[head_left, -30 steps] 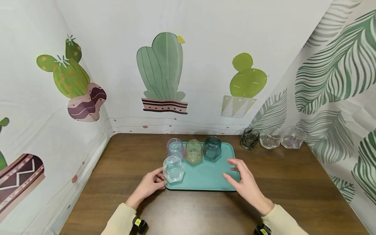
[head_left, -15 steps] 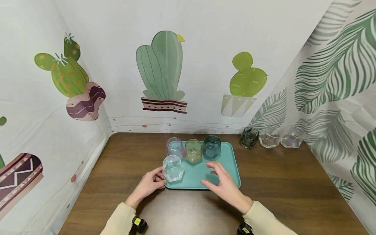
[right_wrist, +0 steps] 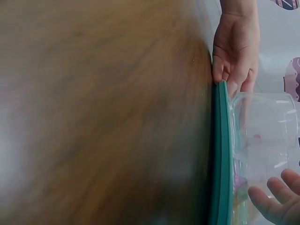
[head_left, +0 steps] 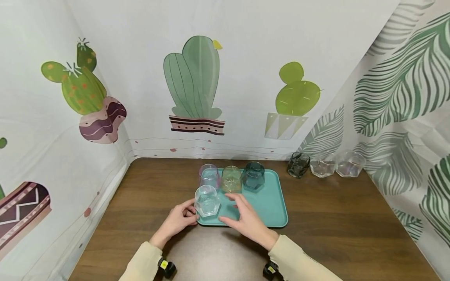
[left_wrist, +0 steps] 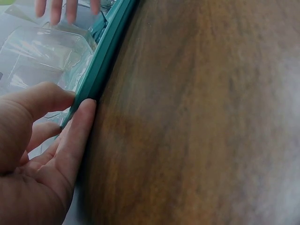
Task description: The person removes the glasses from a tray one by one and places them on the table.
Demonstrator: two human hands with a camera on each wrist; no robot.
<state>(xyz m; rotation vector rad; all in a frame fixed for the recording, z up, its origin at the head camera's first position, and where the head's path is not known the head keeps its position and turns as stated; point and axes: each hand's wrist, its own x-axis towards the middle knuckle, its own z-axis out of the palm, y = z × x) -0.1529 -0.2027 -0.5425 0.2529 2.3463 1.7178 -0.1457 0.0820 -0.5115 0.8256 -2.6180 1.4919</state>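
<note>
A clear faceted glass [head_left: 207,201] stands at the front left of a teal tray [head_left: 272,210]. Behind it, along the tray's back, are a pink-tinted glass [head_left: 209,175], an amber glass [head_left: 231,177] and a dark blue-grey glass [head_left: 254,175]. My left hand [head_left: 178,219] pinches the tray's front left corner; in the left wrist view, thumb and finger [left_wrist: 80,122] meet at the rim. Over the tray's front, my right hand [head_left: 244,220] has thumb and fingers spread toward the clear glass, with a gap to it and nothing held.
A black-tinted glass [head_left: 299,166] and two clear glasses, one [head_left: 323,166] and another [head_left: 350,166], stand in a row at the wooden table's [head_left: 334,218] back right. A white cloth with printed cacti [head_left: 246,78] hangs behind the table.
My right hand has moved left across the tray, from its right end to beside the clear glass. The left hand has stayed at the tray's corner, and the glasses have not moved.
</note>
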